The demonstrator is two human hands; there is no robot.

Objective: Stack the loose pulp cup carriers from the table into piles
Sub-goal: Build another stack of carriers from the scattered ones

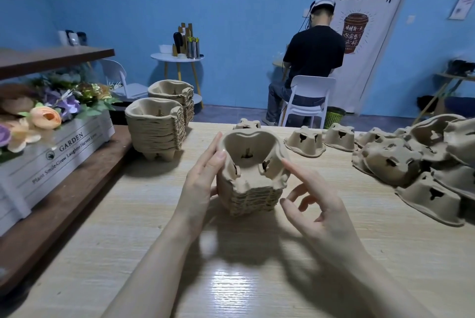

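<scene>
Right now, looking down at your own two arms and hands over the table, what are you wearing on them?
Nothing that shows. The left hand and right hand are bare, with no gloves, and no rings can be made out on the fingers that show. Both forearms are uncovered down to the bottom of the picture, so no sleeve, watch or bracelet shows. The fingernails are short and look unpainted. No cables or markings show on either arm.

One head-worn wide view looks forward and down, close over the table [257, 279].

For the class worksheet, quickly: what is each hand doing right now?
Left hand: holds the side of the carrier stack.
Right hand: open, fingers loosely curled beside the stack, holding nothing.
</scene>
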